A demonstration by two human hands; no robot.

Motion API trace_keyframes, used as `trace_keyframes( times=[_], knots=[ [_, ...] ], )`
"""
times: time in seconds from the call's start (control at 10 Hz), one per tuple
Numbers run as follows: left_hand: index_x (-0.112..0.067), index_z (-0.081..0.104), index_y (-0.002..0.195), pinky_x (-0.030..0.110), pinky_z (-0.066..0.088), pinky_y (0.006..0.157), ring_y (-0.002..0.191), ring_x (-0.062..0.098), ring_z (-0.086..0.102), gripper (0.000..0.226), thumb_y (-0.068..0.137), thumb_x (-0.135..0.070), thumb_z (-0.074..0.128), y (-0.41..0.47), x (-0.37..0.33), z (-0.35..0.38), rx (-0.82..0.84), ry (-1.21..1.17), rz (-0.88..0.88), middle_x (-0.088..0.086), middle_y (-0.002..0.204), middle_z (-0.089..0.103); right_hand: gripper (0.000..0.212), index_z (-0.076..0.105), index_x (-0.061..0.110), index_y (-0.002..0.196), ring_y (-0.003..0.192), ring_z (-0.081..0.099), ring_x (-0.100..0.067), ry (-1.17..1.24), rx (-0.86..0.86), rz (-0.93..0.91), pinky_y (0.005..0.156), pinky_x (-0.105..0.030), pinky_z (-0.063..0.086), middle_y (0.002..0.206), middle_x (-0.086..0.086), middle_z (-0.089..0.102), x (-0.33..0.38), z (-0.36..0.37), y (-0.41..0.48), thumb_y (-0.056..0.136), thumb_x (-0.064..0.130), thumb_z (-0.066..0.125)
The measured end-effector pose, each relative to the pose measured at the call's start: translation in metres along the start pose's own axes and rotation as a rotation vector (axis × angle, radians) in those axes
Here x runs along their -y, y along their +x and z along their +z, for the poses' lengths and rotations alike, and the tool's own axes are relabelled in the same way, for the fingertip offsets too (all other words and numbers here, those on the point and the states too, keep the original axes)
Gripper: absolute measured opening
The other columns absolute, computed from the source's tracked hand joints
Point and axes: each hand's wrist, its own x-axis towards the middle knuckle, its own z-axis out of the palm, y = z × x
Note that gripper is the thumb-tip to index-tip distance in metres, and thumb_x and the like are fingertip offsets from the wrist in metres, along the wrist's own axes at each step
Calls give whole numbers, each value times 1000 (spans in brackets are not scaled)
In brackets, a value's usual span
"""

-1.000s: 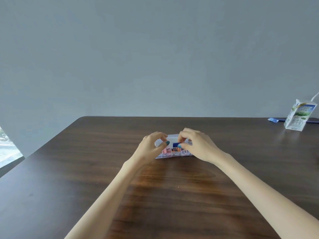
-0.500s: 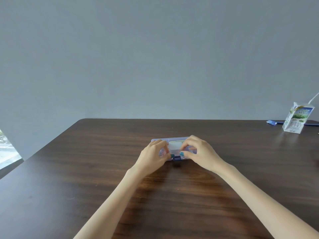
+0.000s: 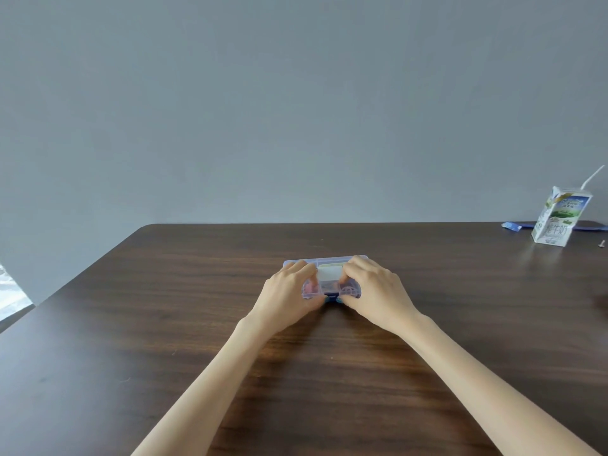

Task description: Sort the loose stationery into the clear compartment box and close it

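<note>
While both forearms reach in from the near edge of the worktop [image 3: 164, 324], the hands meet at the clear box [image 3: 329, 278] mid-worktop. Left hand [image 3: 289, 297] clamps the box's left end, fingers curled over the lid, thumb at the near front edge. Right hand [image 3: 371, 292] clamps the right end the same way, thumb tip beside the dark blue latch [image 3: 333, 296] at the front centre. Both thumbs show teal nail polish. Lid lies flat on the box; whether the latch is snapped cannot be told. Through the lid: pink pieces at left, a white block in the middle, white ring shapes at right. Far right corner: milk carton [image 3: 556, 222] upright with a straw [image 3: 592, 177], a blue flat item [image 3: 513, 226] behind it, and a small screw-like bit [image 3: 602, 244] to the carton's right.
</note>
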Motion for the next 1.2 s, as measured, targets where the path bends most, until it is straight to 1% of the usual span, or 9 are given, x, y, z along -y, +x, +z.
trace_keyframes(
  times=[0.2, 0.3, 0.4, 0.6, 0.8, 0.9, 1.0, 1.1, 1.2],
  knots=[
    [-20, 50, 89, 31, 42, 63, 82, 14, 48, 24, 82, -41, 60, 21, -15, 10, 1, 71, 3, -9, 103, 62, 15, 55, 21, 85, 96, 55, -15, -20, -42, 57, 57, -26, 35, 98, 8, 56, -19, 0, 5, 81, 29, 67],
    [-20, 52, 95, 29, 34, 60, 80, 20, 54, 23, 84, -38, 58, 38, -22, 18, 3, 88, -1, -8, 98, 63, 16, 53, 21, 83, 93, 54, -16, -14, -54, 97, 57, -27, 34, 96, 7, 55, -34, 0, 12, 81, 28, 67],
    [-19, 52, 102, 29, 35, 61, 81, 22, 55, 25, 86, -37, 57, 55, -26, 28, 18, 59, -23, -8, 96, 63, 15, 54, 19, 83, 91, 53, -18, -12, -61, 126, 57, -27, 33, 96, 6, 54, -50, 1, 21, 81, 26, 66],
    [-19, 46, 88, 30, 38, 60, 76, 15, 40, 21, 87, -35, 59, 84, -26, 48, -4, -53, -26, -8, 93, 59, 15, 53, 19, 81, 91, 53, -19, 0, -78, 173, 57, -28, 33, 94, 6, 52, -79, 5, 38, 79, 23, 67],
    [-17, 53, 92, 35, 46, 73, 99, 17, 51, 22, 85, -35, 62, 110, -19, 60, 16, -105, -26, -9, 104, 61, 14, 52, 18, 88, 96, 53, -20, -109, -62, 131, 59, -26, 30, 100, 3, 51, -94, 8, 50, 83, 24, 63],
    [-16, 56, 90, 31, 39, 81, 108, 14, 46, 25, 83, -37, 66, 118, -13, 65, 24, -93, 20, -9, 105, 61, 13, 53, 14, 94, 96, 52, -21, -157, -58, 109, 60, -28, 31, 103, 0, 51, -93, 8, 51, 85, 22, 59],
    [-16, 56, 90, 29, 32, 87, 110, 16, 47, 22, 85, -35, 64, 120, -11, 64, 72, -86, 14, -8, 111, 61, 12, 51, 10, 100, 100, 52, -24, -225, 1, 84, 61, -33, 39, 106, -3, 52, -85, 6, 50, 88, 15, 52],
    [-18, 62, 97, 33, 36, 95, 115, 16, 50, 12, 87, -25, 62, 118, -16, 56, 67, -152, -13, -8, 120, 60, 16, 53, 9, 105, 105, 52, -24, -254, 31, 47, 73, -33, 45, 111, -4, 55, -80, -1, 49, 90, 11, 49],
    [-23, 66, 97, 35, 47, 91, 102, 8, 62, 11, 88, -18, 62, 117, -29, 29, -73, -385, -72, -13, 105, 67, 25, 55, 13, 112, 104, 56, -21, -169, -11, 83, 75, -29, 45, 117, 0, 55, -76, -23, 47, 89, 9, 49]
  ],
)
